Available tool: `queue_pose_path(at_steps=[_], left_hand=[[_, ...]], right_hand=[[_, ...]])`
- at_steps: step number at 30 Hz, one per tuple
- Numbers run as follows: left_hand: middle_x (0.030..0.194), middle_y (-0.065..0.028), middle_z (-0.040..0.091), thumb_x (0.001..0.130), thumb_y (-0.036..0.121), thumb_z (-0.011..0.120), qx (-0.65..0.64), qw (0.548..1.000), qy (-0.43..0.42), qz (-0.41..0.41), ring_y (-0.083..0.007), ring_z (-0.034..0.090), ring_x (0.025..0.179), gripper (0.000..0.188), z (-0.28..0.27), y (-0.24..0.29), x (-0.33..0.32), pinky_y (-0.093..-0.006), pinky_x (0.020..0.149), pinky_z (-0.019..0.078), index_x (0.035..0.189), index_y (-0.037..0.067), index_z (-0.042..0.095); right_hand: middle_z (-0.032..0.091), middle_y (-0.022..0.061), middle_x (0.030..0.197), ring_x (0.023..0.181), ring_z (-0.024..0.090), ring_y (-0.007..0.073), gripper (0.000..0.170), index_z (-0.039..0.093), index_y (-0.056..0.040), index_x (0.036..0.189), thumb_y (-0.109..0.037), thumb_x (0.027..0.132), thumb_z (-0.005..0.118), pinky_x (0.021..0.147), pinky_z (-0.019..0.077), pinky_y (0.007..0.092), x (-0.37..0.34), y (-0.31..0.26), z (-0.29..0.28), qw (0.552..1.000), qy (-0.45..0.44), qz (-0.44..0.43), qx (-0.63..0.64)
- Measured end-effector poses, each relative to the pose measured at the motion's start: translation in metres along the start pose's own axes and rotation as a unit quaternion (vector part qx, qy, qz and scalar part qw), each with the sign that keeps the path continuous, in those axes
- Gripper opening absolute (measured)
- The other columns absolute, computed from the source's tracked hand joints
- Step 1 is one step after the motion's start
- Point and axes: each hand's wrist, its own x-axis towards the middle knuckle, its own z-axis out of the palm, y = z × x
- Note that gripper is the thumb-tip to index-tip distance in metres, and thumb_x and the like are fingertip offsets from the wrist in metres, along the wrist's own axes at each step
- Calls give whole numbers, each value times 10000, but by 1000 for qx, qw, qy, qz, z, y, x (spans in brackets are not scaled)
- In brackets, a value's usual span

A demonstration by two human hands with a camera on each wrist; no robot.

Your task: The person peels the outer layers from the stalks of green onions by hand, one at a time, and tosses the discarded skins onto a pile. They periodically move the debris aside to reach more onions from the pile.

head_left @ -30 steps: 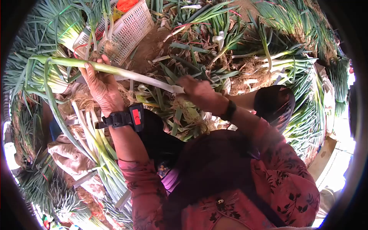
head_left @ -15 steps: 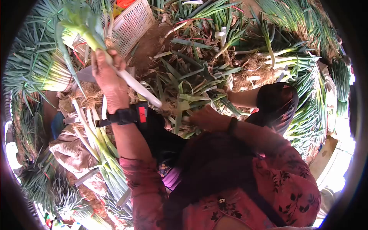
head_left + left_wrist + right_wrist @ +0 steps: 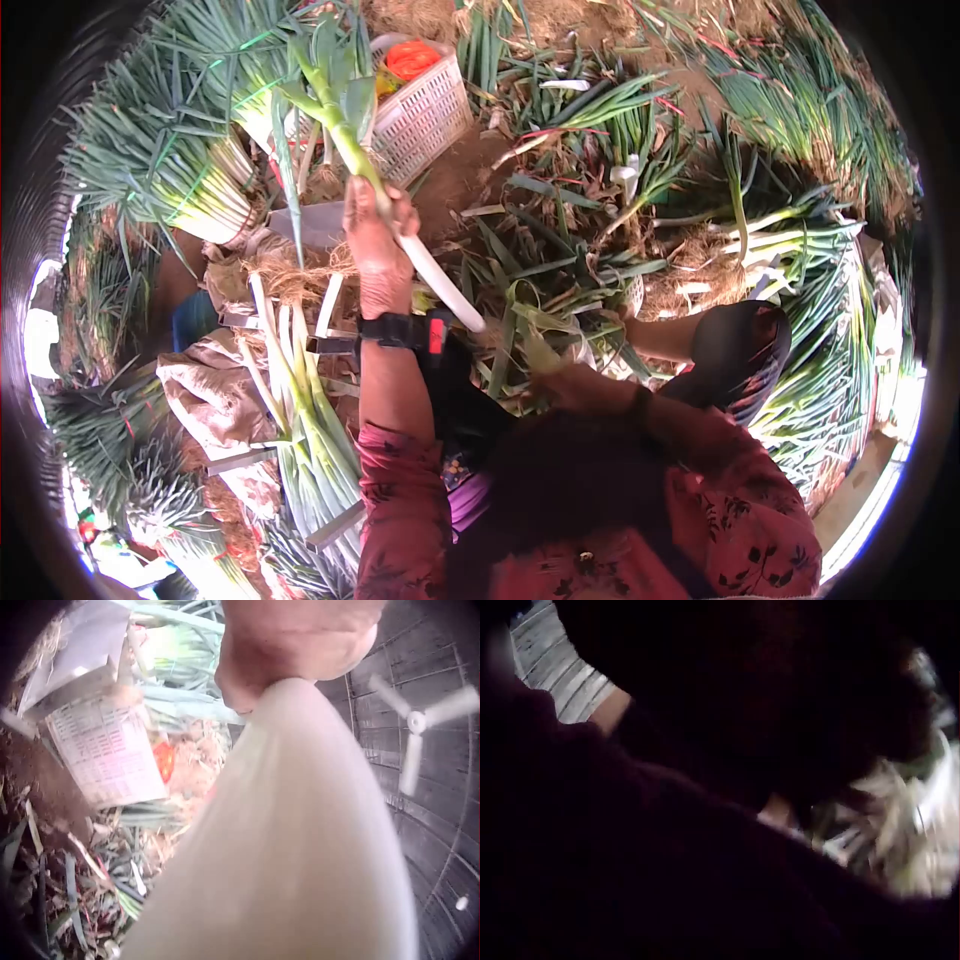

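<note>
A large green onion (image 3: 440, 282) slants across the head view, its leafy top (image 3: 335, 105) up and left, its white end down and right. My left hand (image 3: 378, 235) grips it around the shank, fingers curled. Close up in the left wrist view, the pale shank (image 3: 292, 832) fills the middle below the hand (image 3: 300, 645). Low in front of my body, my right hand (image 3: 590, 388) pinches a pale yellow-green strip of peeled leaf (image 3: 541, 354), apart from the onion. The right wrist view is mostly dark, with blurred trimmings (image 3: 900, 832) at its right.
Stripped leaves (image 3: 520, 240) litter the ground ahead. Several trimmed onions (image 3: 305, 410) lie left of my forearm. Tied bundles (image 3: 205, 180) stand at the upper left, beside a white plastic crate (image 3: 425, 120) holding something orange. More onions (image 3: 815, 330) are piled at the right.
The onion has swung from nearly level to steeply slanted, leafy top up, in my left hand. My right hand has moved from its white end down toward my body. The head view has shifted.
</note>
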Motion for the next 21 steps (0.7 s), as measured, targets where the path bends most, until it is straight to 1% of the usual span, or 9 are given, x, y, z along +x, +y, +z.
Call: queue_pose_path(at_steps=[5, 7, 8, 12, 14, 15, 18, 19, 21], left_hand=[[683, -19, 554, 972, 362, 491, 58, 997, 43, 12, -90, 483, 472, 311, 5, 8, 4, -225, 351, 393, 1079, 71, 514], [644, -26, 539, 933, 476, 519, 145, 989, 14, -19, -72, 450, 438, 422, 19, -9, -13, -216, 353, 379, 957, 55, 529], [629, -25, 545, 939, 493, 498, 173, 984, 5, -46, -72, 469, 430, 435, 32, -15, -25, -224, 351, 390, 913, 60, 538], [696, -31, 591, 989, 264, 468, 314, 921, -185, -136, -76, 504, 468, 203, 63, -55, -70, -235, 391, 436, 1001, 66, 510], [792, -54, 611, 979, 223, 484, 404, 850, -321, -105, -95, 550, 582, 467, 69, -74, -100, -240, 501, 486, 1395, 56, 355], [925, -88, 613, 966, 207, 509, 368, 835, -385, -140, -124, 577, 689, 649, 61, -91, -114, -263, 590, 507, 1483, 35, 157], [857, -114, 608, 952, 182, 529, 423, 791, -443, -6, -184, 584, 643, 560, 35, -118, -146, -334, 544, 471, 1403, -24, 268], [800, -98, 607, 946, 171, 537, 421, 740, -470, -235, -180, 576, 599, 485, 40, -88, -147, -335, 517, 460, 1348, -35, 359], [788, -126, 619, 930, 142, 546, 458, 729, -466, -203, -208, 594, 623, 407, 36, -86, -134, -359, 554, 475, 1263, -55, 421]], right_hand=[[582, 217, 1161, 983, 615, 285, 426, 492, -59, 1305, -301, 954, 499, 869, 473, 365, -17, -1, -44, 986, 38, 128, 97], [630, 131, 1025, 790, 630, 225, 346, 545, -12, 1204, -216, 926, 572, 723, 507, 316, 11, -31, -88, 936, 350, 10, 42], [629, 92, 1141, 852, 631, 141, 360, 509, -15, 1266, -191, 954, 547, 690, 525, 251, 16, -44, -116, 938, 331, 76, 75], [580, 77, 1202, 1027, 578, 225, 495, 465, -50, 1282, -372, 924, 578, 893, 468, 373, 36, -63, -171, 775, 351, -105, 515], [520, 121, 1273, 1184, 478, 236, 649, 478, -73, 1273, -554, 853, 592, 1025, 366, 468, 34, -50, -178, 699, 360, -151, 599], [548, 118, 1213, 1070, 545, 223, 603, 504, -85, 1238, -544, 858, 594, 926, 450, 422, 30, -42, -178, 648, 379, -147, 644], [579, 71, 960, 804, 571, 191, 467, 538, -91, 1171, -423, 862, 652, 742, 508, 347, 8, 57, -159, 546, 461, -134, 687], [572, 57, 876, 728, 559, 179, 424, 545, -90, 1152, -373, 863, 670, 693, 512, 325, 3, 94, -147, 503, 510, -131, 685], [533, 49, 827, 709, 543, 180, 342, 539, -91, 1154, -258, 881, 661, 684, 513, 311, -4, 134, -133, 362, 509, -93, 775]])
